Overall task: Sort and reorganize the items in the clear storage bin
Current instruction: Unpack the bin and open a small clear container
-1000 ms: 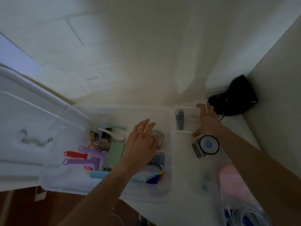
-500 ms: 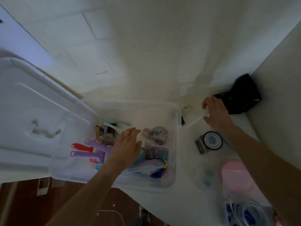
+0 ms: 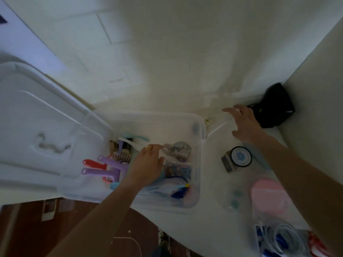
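- Bin [image 3: 201,145], clear, sits open on the white counter [image 3: 213,210], holding purple scrapers [image 3: 111,164].
- Left hand [image 3: 148,164] reaches inside, fingers relaxed, gripping nothing.
- Right hand [image 3: 243,123] apparently pinches a small clear container [image 3: 219,127]; blurred.

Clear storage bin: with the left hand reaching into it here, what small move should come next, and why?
Probably close the left hand on one item below it in the clear plastic storage bin and lift it out. The fingers are spread over the jumbled contents with no grip yet, and the right hand is occupied outside, at a small clear container.
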Tool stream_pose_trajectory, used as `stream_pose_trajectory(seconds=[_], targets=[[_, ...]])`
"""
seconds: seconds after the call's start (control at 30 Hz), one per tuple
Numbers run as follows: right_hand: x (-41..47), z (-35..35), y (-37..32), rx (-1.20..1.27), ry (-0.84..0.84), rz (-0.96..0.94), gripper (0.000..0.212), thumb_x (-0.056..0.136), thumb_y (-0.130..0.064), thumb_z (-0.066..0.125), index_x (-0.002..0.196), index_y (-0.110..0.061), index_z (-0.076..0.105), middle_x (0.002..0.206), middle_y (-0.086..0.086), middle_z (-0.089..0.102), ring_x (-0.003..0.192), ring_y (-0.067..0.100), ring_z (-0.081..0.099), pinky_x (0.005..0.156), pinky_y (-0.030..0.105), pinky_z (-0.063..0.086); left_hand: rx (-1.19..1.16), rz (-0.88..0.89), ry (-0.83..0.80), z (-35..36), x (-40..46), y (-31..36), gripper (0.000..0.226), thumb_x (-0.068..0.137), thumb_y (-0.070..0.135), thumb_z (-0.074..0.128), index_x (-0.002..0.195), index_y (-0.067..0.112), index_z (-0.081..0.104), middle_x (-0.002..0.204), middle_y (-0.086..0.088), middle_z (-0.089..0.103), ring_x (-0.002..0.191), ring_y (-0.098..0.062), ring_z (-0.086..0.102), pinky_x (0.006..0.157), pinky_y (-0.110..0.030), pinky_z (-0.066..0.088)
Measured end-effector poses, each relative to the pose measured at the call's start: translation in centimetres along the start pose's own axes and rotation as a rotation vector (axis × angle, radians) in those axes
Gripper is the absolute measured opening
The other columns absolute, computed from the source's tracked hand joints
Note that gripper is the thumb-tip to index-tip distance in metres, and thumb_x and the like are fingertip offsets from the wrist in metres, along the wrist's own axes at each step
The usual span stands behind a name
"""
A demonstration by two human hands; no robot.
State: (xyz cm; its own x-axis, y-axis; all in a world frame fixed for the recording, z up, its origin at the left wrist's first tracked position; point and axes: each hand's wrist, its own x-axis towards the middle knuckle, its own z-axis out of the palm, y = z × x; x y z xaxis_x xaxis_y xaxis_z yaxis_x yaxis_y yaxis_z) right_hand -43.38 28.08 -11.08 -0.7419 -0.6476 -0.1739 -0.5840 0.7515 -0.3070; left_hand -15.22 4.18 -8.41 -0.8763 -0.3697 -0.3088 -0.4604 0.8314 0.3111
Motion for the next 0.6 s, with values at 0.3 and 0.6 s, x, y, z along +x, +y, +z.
stream_pose_trajectory(seconds=[0.3,0.6], targets=[[-1.7,-2.4,-6.1,0.168,0.289,0.002,0.071,0.074,0.011,0.056,0.139,-0.016,0.048,0.137,0.015,0.047,0.125,0.036,0.044,0.106,0.041,0.035,0.029,0.007,-0.052,-0.4,-1.5,-4.9,0.041,0.097,0.027,0.053,0.136,0.016,0.051,0.129,-0.010,0.058,0.115,-0.033,0.058,0.091,-0.043,0.050],[-10.6,1.1,-19.7,0.101,-0.233,-0.135,0.027,0.087,-0.023,0.065,0.113,-0.015,0.064,0.111,0.007,0.067,0.097,0.026,0.064,0.084,0.036,0.053,0.028,0.107,-0.169,-0.5,-2.3,-8.6,0.054,0.092,0.039,0.061,0.142,0.022,0.047,0.141,-0.007,0.053,0.123,-0.031,0.055,0.097,-0.044,0.050]])
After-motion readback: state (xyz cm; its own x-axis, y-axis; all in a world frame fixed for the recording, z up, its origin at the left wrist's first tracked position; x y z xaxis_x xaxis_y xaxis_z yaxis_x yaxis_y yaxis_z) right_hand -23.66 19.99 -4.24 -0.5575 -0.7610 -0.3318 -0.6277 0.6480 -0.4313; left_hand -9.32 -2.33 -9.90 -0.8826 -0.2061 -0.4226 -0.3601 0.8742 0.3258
